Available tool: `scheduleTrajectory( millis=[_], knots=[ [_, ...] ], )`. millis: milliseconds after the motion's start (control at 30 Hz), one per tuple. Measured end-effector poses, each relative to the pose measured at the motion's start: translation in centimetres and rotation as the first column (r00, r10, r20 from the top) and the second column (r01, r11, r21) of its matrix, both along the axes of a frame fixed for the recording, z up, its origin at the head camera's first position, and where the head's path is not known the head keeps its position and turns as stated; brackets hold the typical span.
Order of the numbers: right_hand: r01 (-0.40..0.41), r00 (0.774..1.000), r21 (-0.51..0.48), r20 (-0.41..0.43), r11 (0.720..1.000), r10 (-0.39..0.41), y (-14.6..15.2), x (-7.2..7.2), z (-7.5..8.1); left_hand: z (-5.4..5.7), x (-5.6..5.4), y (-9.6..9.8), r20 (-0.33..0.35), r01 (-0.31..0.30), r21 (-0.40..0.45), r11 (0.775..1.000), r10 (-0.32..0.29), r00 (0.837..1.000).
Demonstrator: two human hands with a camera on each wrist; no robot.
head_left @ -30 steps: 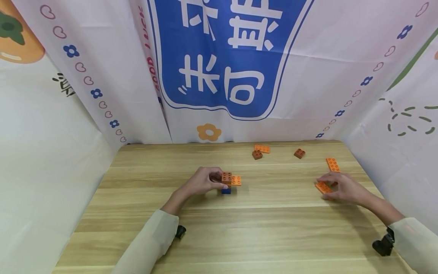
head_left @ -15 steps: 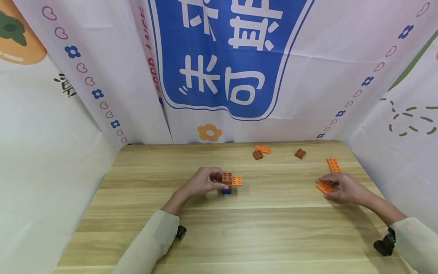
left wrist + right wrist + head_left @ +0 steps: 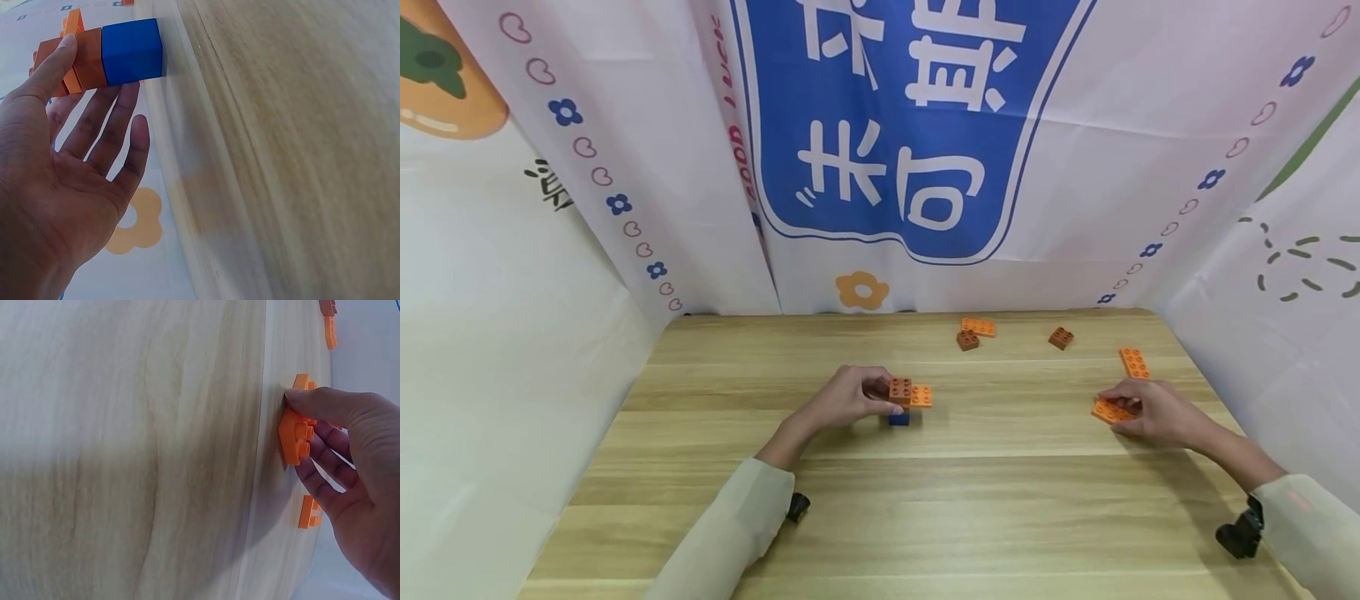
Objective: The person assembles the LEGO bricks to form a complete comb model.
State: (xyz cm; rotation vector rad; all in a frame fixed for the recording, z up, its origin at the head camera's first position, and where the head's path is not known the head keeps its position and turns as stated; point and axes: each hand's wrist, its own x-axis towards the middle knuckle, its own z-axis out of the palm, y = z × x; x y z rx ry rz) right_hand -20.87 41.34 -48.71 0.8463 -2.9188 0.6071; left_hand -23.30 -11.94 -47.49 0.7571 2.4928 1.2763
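My left hand [image 3: 842, 400] grips a small stack of toy building bricks near the middle of the table. At its bottom sits a blue brick [image 3: 132, 53], then a brown brick [image 3: 89, 59], a thin orange plate jutting out to the right, and another brown brick [image 3: 900, 390] on top. Thumb and fingers close on the stack from its left side. Over on the right, my right hand [image 3: 1161, 414] pinches a flat orange studded plate [image 3: 291, 437] between thumb and fingers, close over the wood. Part of that plate is hidden behind the fingers in the head view.
Beyond the right hand lies another orange plate [image 3: 1134, 363]. Toward the back edge are a brown brick [image 3: 1061, 337], a second brown brick [image 3: 967, 340] and an orange plate [image 3: 978, 327] touching or overlapping it. White printed cloth [image 3: 1075, 208] walls in the wooden table [image 3: 925, 517].
The orange plate in my right hand has turned slightly between the fingers. My left hand keeps its grip on the stack. The head view has shifted a little.
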Motion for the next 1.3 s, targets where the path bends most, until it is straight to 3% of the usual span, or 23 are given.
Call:
scheduleTrajectory(
  millis=[367, 767, 1000, 1300],
  knots=[
    [0.011, 0.999, 0.022, 0.036, 1.000, -0.012, -1.3, -0.1, 1.0, 0.1, -0.1, 0.1, -0.011, 0.008, 0.001, 1.000, -0.008, 1.000],
    [-0.096, 0.995, 0.012, 0.005, 0.995, 0.096, -3.5, -0.2, 2.1, -0.1, -0.1, 0.0, -0.009, 0.012, 0.010, 1.000, -0.012, 1.000],
    [-0.113, 0.993, -0.012, 0.018, 0.993, 0.114, -5.1, 0.0, 2.9, -0.2, -0.1, 0.0, -0.022, 0.004, 0.002, 1.000, -0.004, 1.000],
    [-0.184, 0.981, -0.037, -0.069, 0.982, 0.181, -7.5, 0.0, 3.4, -0.2, -0.1, 0.1, 0.011, -0.010, -0.006, 1.000, 0.010, 1.000]
  ],
)
